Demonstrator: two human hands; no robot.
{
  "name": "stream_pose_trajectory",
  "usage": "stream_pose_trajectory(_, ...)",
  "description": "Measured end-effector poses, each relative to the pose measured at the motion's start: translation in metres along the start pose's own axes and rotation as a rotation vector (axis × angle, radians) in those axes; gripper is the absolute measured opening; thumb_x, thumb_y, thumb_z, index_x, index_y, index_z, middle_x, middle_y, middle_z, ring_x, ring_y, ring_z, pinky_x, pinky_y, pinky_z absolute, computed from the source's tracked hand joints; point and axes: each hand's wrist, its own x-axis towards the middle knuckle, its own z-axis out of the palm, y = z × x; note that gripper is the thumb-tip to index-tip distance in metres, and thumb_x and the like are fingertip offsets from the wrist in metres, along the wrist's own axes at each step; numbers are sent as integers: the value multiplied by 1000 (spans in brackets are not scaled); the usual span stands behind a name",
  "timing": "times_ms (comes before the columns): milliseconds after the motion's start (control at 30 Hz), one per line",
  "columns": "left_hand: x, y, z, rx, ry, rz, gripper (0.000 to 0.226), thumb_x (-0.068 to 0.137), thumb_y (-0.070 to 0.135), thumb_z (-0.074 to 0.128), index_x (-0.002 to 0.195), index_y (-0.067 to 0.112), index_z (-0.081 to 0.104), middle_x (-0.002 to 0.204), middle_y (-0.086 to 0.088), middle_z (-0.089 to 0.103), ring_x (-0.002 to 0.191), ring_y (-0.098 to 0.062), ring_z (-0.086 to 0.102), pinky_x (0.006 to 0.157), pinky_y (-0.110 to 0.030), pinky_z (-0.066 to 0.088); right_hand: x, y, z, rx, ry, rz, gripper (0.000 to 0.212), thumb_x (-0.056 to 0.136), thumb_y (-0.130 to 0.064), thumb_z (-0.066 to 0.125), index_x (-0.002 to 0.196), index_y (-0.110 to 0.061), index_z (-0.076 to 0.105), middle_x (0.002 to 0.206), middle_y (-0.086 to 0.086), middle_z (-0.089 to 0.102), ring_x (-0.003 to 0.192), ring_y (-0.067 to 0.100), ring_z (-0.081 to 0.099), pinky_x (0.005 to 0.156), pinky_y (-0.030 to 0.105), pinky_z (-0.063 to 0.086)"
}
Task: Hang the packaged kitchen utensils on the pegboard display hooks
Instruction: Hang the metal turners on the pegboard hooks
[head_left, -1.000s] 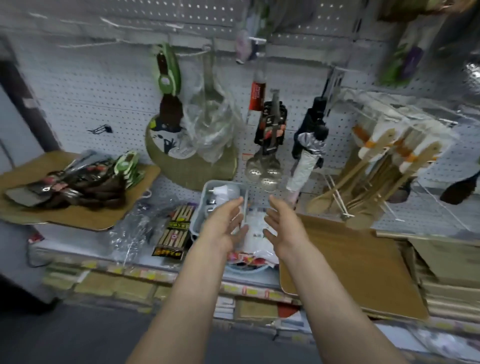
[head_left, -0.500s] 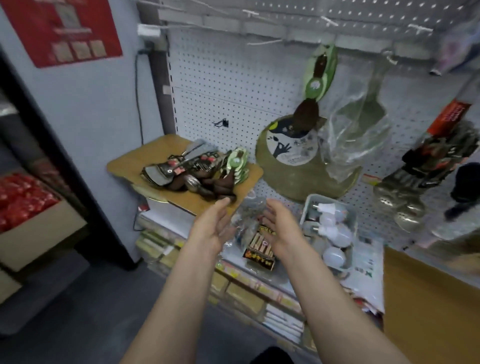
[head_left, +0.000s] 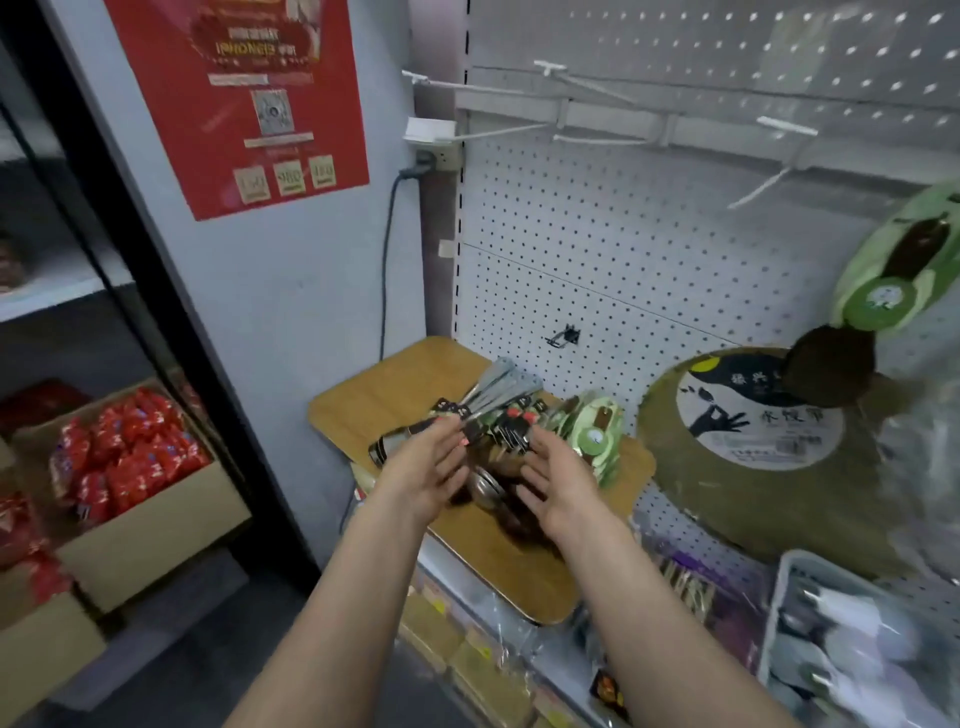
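Under my hands lies a matt wooden board (head_left: 374, 400), smooth and pale brown. On it the packaged utensils (head_left: 498, 415) show shiny metal handles, glossy dark bowls and green card backing. The pegboard (head_left: 597, 249) at centre right looks like white painted metal, as do its hooks (head_left: 519, 132). A brown cardboard box (head_left: 150, 525) at lower left holds glossy red plastic packets (head_left: 124, 457).

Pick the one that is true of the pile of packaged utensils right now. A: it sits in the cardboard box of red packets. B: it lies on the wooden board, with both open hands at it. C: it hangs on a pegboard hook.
B: the packaged utensils lie on the wooden board, with the left hand and right hand open at the pile.
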Motion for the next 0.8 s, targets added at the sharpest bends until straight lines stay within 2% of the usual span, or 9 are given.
stream_pose_trajectory(67, 25, 19, -1, 32, 2, 13, 17, 94, 28, 69, 108, 17, 67, 121, -1, 69, 111, -14, 63, 80, -28, 50, 23, -6, 19, 1, -15, 23, 45, 95, -36, 66, 133, -13, 60, 130, 7, 61, 113, 20, 57, 97, 39, 49)
stream_pose_trajectory(200, 68, 40, -7, 88, 15, 0, 14, 96, 26, 67, 105, 16, 63, 125, -5, 66, 118, -18, 61, 78, -28, 52, 63, -5, 47, -5, 16, 78, 45, 96, -35, 66, 134, -12, 59, 132, 8, 60, 116, 22, 56, 94, 39, 50)
stream_pose_trajectory(300, 100, 48, -11, 161, 6, -16, 20, 96, 24, 67, 109, 11, 61, 117, -4, 66, 118, -21, 60, 91, -33, 52, 86, -2, 63, 24, 45, 113, 45, 97, -32, 65, 136, -10, 58, 135, 9, 59, 121, 24, 55, 100, 41, 48)
stream_pose_trajectory(400, 138, 58, -10, 227, -32, -38, 12, 97, 24, 66, 101, 13, 60, 108, -2, 65, 110, -20, 59, 94, -34, 51, 110, -1, 77, 53, 71, 141, 45, 98, -31, 63, 138, -10, 57, 139, 9, 57, 129, 26, 53, 97, 38, 47)
stream_pose_trajectory(500, 177, 65, -7, 309, -77, -70, 8, 97, 24, 65, 99, 18, 60, 109, -1, 67, 101, -13, 60, 99, -36, 46, 135, 1, 87, 74, 133, 151, 46, 97, -31, 65, 137, -10, 57, 136, 9, 58, 120, 24, 54, 92, 37, 47)
stream_pose_trajectory(567, 199, 69, -1, 356, -119, -115, 6, 99, 23, 62, 96, 19, 61, 102, 0, 67, 93, -11, 60, 94, -36, 46, 146, 2, 93, 89, 182, 163, 43, 97, -32, 65, 134, -10, 58, 129, 9, 59, 115, 23, 54, 93, 38, 48)
stream_pose_trajectory(667, 228, 76, 4, 410, -177, -165, 9, 98, 24, 64, 93, 17, 63, 98, 0, 70, 89, -13, 61, 77, -32, 46, 163, 6, 104, 104, 238, 186, 43, 97, -33, 64, 133, -9, 58, 126, 9, 59, 119, 25, 55, 90, 38, 47)
stream_pose_trajectory(733, 248, 81, 6, 458, -220, -170, 11, 97, 25, 65, 94, 15, 64, 99, -2, 71, 89, -13, 62, 76, -28, 47, 174, 10, 111, 117, 271, 200, 43, 97, -32, 64, 133, -9, 57, 127, 10, 60, 120, 26, 56, 87, 38, 48)
stream_pose_trajectory(800, 265, 84, 7, 519, -249, -172, 12, 97, 26, 65, 96, 14, 65, 97, -3, 70, 89, -14, 63, 74, -26, 48, 183, 13, 116, 126, 312, 208, 41, 95, -33, 66, 129, -10, 58, 122, 10, 62, 113, 26, 59, 80, 36, 51)
